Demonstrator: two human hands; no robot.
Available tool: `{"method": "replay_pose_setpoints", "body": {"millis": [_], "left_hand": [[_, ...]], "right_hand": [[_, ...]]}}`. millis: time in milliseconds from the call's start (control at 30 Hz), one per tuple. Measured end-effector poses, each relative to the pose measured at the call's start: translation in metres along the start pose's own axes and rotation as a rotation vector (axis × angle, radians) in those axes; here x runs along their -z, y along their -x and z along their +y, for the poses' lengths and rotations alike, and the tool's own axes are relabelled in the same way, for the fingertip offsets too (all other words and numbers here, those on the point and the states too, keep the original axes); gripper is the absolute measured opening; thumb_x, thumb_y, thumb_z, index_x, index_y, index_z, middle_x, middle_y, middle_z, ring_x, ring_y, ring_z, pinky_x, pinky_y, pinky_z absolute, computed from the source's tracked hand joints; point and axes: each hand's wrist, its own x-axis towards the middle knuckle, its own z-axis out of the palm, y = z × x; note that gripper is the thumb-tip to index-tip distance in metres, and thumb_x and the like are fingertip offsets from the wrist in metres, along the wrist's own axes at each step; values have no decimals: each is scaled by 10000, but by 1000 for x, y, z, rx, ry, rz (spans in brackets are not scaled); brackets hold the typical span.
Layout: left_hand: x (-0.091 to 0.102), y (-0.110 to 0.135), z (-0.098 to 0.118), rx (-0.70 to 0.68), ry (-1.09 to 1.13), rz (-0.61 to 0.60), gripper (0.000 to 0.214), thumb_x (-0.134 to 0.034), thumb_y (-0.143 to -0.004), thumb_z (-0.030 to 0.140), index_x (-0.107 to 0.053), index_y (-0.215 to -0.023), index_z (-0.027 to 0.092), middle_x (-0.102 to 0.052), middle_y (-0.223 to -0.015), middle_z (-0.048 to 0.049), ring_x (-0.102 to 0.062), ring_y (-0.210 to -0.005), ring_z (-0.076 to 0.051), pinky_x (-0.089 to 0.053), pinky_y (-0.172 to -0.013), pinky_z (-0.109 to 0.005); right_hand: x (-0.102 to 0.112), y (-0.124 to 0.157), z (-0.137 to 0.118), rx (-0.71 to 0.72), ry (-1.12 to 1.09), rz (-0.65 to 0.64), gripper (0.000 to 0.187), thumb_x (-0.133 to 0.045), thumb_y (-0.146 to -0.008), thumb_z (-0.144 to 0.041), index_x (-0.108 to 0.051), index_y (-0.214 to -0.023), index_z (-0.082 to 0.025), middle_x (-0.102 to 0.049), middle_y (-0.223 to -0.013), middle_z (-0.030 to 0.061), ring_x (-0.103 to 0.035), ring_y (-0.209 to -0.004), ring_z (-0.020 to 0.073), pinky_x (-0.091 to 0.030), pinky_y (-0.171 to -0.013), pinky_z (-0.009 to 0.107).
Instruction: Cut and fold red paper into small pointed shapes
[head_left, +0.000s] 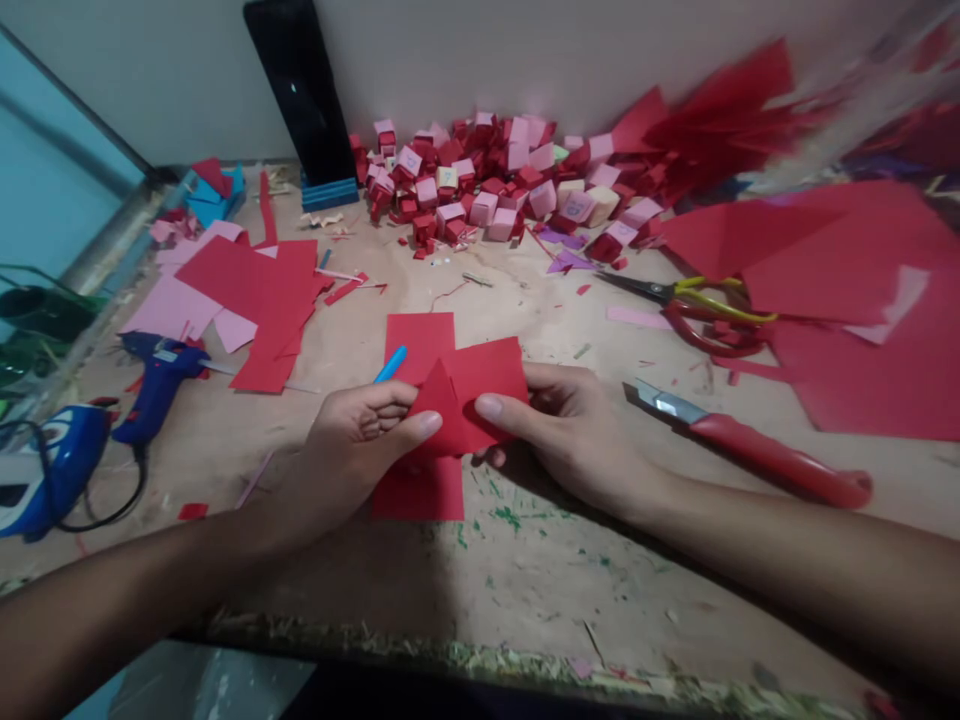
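Observation:
A partly folded piece of red paper (pixel 491 380) is held up between my two hands, a pointed flap standing at its left part. My left hand (pixel 367 430) pinches the left end, thumb on top and fingers beneath. With its thumb pressed on the front, my right hand (pixel 562 425) grips the right end. Below lies a flat red paper strip (pixel 420 490) on the table, partly covered by my hands. A blue pen-like stick (pixel 391 364) pokes out beside my left fingers; its lower end is hidden.
A red-handled utility knife (pixel 772 455) and scissors (pixel 697 310) lie to the right, near large red sheets (pixel 825 250). At left are a blue glue gun (pixel 161 375) and red paper pieces (pixel 281 320). Many folded paper cubes (pixel 484 205) pile behind, beside an upright phone (pixel 300 90).

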Motion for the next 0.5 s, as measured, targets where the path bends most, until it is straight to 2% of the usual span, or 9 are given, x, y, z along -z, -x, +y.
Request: {"method": "replay_pose_setpoints", "body": {"millis": [167, 333, 500], "left_hand": [[-2, 1, 3, -43, 12, 40, 226, -755, -939, 411, -718, -898, 192, -793, -860, -37, -752, -771, -180, -610, -748, -285], [0, 0, 5, 16, -112, -59, 297, -738, -937, 451, -723, -835, 173, -788, -831, -52, -736, -760, -196, -583, -700, -295], [0, 1, 5, -13, -210, 40, 305, -738, -923, 431, -724, -758, 175, -771, -752, -39, -682, -657, -167, -515, -597, -271]], "right_hand": [[1, 0, -8, -66, 133, -123, 290, -886, -837, -382, -787, -729, -132, -731, -646, 48, -621, -548, 104, -495, -505, 214], [1, 0, -9, -56, 183, -152, 336, -839, -881, -429, -785, -715, -142, -732, -648, 45, -630, -553, 106, -532, -531, 227], [-1, -1, -7, -40, 168, -149, 316, -836, -886, -427, -789, -740, -151, -749, -679, 49, -640, -565, 111, -558, -559, 249]]}}
